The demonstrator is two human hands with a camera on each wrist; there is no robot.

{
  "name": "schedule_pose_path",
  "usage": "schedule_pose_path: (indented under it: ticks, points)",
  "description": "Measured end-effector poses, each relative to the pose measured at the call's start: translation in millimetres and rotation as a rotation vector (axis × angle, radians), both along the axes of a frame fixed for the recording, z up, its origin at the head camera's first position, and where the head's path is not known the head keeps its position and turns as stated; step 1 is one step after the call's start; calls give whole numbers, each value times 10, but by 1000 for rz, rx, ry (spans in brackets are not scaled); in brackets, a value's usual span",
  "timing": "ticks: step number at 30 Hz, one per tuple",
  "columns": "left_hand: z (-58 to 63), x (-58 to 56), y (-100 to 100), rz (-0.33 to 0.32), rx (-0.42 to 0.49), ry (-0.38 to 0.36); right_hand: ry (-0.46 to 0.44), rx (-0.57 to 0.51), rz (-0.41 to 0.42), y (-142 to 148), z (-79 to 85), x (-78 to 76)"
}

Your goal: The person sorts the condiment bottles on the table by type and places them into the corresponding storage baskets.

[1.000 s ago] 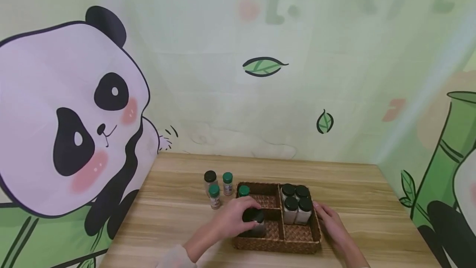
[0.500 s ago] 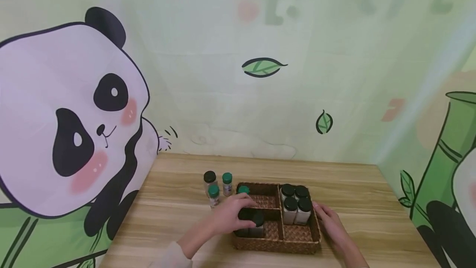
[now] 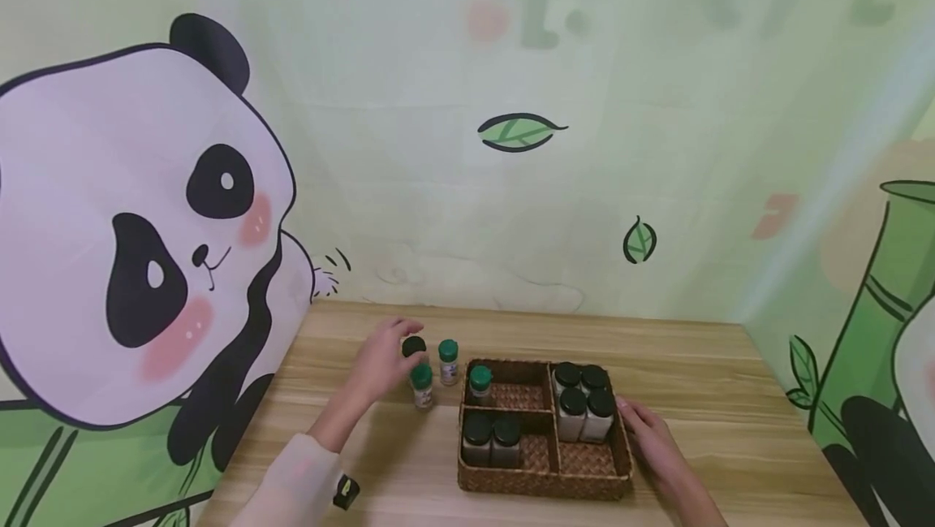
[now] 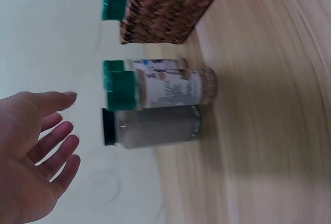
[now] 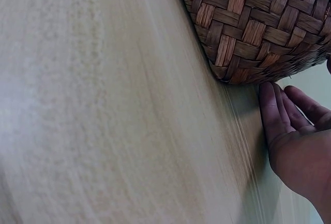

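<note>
My left hand (image 3: 378, 366), fingers spread and holding nothing, is over the spice jars left of the basket. Nearest to it is a black-lidded jar of greyish powder (image 4: 158, 127), standing upright; the left wrist view shows a gap between fingers and lid. Two smaller green-capped spice jars (image 3: 422, 387) stand beside it. My right hand (image 3: 655, 444) rests its straight fingers against the right side of the woven brown basket (image 3: 544, 485). Inside the basket, two dark black-lidded jars (image 3: 491, 442) fill part of the front-left compartment, and a green-capped jar (image 3: 480, 382) occupies the back-left one.
Several black-lidded jars with pale contents (image 3: 583, 405) stand grouped in the basket's right compartment, with bare weave in front of them. The wooden table (image 3: 679, 373) meets a printed panda backdrop (image 3: 409, 186) at its back. A small dark object (image 3: 346, 492) shows by the left sleeve.
My left hand has let go of a dark jar, which now stands beside another in the front-left compartment, and has moved left and back to the jars outside. The right hand stays put.
</note>
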State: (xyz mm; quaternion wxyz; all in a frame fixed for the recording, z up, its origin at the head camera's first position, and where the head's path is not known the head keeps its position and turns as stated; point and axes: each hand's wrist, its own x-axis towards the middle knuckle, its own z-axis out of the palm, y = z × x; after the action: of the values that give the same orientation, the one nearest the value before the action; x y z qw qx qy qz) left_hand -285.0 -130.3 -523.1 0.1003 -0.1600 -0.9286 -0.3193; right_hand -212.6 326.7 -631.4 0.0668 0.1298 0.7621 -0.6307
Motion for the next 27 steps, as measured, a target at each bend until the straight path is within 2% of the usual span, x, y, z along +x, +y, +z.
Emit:
schedule_pose_path:
  ticks: [7,15,20,27]
  points:
    - [-167,-89,-31,37,-37,-45,-17,-6,6,-3,-4,11]
    - [-233,-163,-27,87,-29,-69,-2,-12,-2,12,13,-1]
    - [-310,-180,-33,96,15,-87,6,-8,-14,-7,41,17]
    - [-401,-205,-58,101,80,-51,-8,-12,-30,-12,53,14]
